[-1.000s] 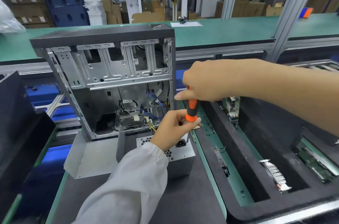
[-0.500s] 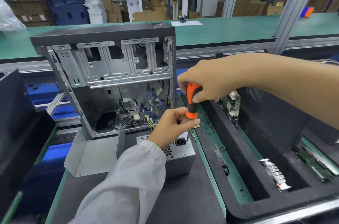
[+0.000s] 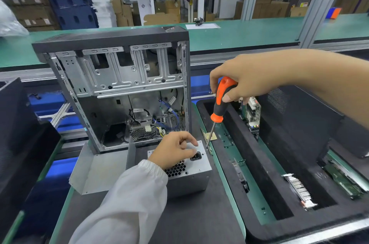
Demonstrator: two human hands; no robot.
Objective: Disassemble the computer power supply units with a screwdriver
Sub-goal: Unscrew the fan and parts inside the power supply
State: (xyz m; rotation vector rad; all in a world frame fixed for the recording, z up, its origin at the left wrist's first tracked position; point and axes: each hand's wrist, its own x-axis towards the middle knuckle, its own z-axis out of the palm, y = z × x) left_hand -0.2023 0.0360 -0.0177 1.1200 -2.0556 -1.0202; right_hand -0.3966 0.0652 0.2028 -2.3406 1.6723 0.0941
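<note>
**Screwdriver tip at the power supply's far right corner**

Right hand (image 3: 245, 78) wrapped around the orange-and-black handle of the screwdriver (image 3: 220, 104), fingers curled over the top, thumb pressing the side. Shaft angled down and left, tip just at the far right corner of the power supply unit (image 3: 191, 172); contact too fine to tell. Left hand (image 3: 173, 149), in a white sleeve (image 3: 129, 203), resting on top of the unit beside its black power socket, fingers loosely bent, pinching nothing visible. Unit lying on the dark mat (image 3: 199, 219) near its right edge, just in front of the opened computer case (image 3: 119, 92). Loose metal panel (image 3: 97, 170) flat at the unit's left. Foam-lined tray (image 3: 265, 174) with circuit boards beyond the mat's right edge.
</note>
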